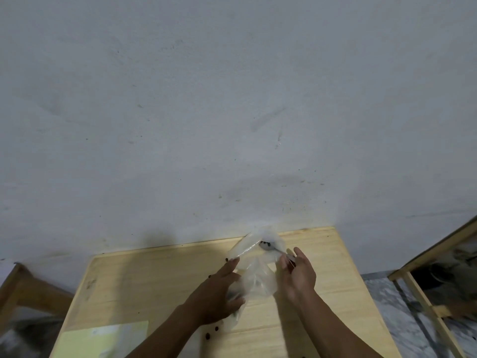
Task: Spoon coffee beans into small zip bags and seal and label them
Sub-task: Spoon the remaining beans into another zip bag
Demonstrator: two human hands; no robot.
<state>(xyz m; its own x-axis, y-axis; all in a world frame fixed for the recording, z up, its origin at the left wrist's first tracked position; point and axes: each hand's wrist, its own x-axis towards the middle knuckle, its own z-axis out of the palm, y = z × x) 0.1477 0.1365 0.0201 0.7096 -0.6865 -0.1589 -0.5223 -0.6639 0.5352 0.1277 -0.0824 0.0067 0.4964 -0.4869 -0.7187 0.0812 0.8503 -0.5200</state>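
At the counter's [134, 288] far edge, filling step: a spoon [268, 246] of coffee beans [266, 244] sits in the clear zip bag [258, 277].
Right hand [299, 275] pinches the spoon handle; left hand [219, 293], fingers spread, holds the bag. Next, I judge: tip the beans in without spilling; strays [211, 332] lie near.

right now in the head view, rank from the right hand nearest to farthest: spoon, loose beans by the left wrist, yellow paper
1. spoon, pinched in the right hand, bowl inside the bag
2. loose beans, near table edge, under the left wrist
3. yellow paper, table's near-left corner
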